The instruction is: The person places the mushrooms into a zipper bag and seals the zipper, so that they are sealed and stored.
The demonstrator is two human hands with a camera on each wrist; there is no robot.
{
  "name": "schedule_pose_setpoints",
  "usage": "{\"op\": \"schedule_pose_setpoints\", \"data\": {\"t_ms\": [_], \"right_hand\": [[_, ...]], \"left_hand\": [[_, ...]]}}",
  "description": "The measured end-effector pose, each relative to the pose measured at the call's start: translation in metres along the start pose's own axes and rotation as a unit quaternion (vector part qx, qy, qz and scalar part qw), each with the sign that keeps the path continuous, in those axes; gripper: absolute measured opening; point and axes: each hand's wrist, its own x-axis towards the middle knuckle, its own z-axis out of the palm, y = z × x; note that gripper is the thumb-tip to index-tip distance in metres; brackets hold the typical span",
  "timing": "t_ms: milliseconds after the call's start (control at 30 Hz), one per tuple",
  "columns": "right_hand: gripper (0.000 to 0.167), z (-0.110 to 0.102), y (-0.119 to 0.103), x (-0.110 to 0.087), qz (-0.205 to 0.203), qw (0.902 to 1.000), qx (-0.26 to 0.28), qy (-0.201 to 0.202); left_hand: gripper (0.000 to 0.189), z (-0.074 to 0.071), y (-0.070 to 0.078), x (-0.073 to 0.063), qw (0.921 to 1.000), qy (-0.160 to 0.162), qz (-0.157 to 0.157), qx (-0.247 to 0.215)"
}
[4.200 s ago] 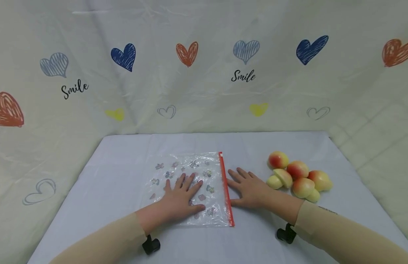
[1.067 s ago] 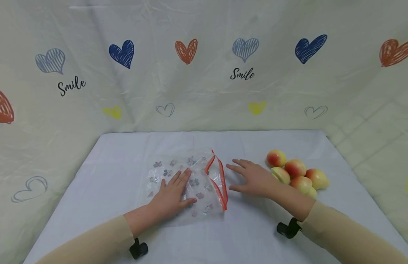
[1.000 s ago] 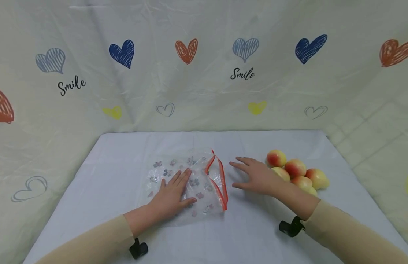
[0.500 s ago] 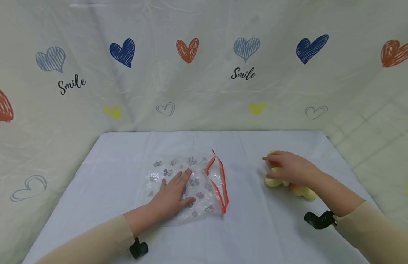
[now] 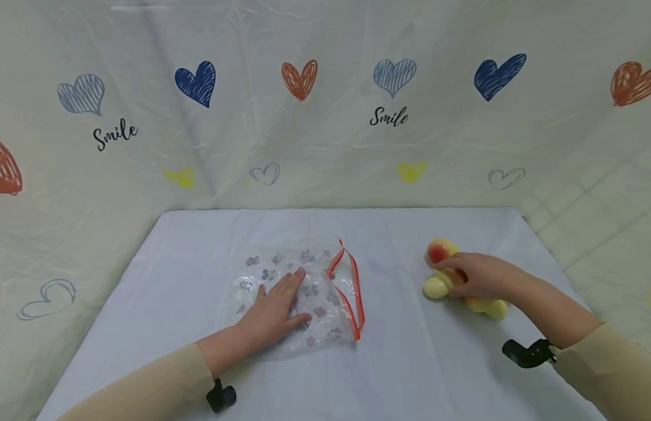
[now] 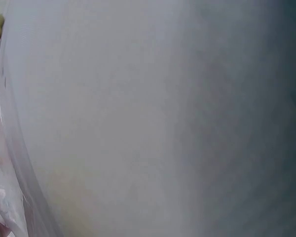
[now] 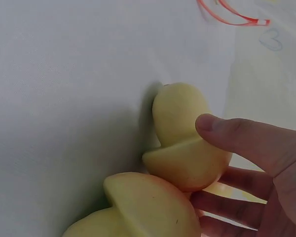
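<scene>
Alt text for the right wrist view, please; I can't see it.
Right hand gripping a mushroom by its cap. A second mushroom shows at the bottom edge, white cloth at left, and part of a red bag rim at top right.

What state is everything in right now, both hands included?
Left hand, resting on the bag, fingers straight.
Right hand, gripping a mushroom.
Bag, lying on the tablecloth, mouth open.
Red strip, its two sides parted.
Held mushroom, between thumb and fingers; lifted or not, cannot tell.
Far mushroom, not held.
Near mushroom, not held, partly hidden.
Tablecloth, spread out.
</scene>
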Motion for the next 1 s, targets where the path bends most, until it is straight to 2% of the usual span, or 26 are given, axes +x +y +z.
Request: {"op": "schedule_pose_setpoints", "data": {"t_ms": [567,833,1000], "right_hand": [[0.060,0.0023,-0.0028,0.0025,0.003,0.9991,0.008,-0.042],[0.064,0.0034,0.0041,0.0029,-0.006,0.9997,0.018,-0.018],[0.063,-0.0010,-0.0038,0.0043,-0.028,0.9995,0.013,0.009]], "left_hand": [[0.097,0.0013,-0.0001,0.0007,1.0000,0.002,0.001,0.004],[0.097,0.0003,0.0005,0.0001,1.0000,0.000,0.001,0.002],[0.097,0.0019,-0.0013,0.0005,1.0000,-0.001,0.001,0.000]]}}
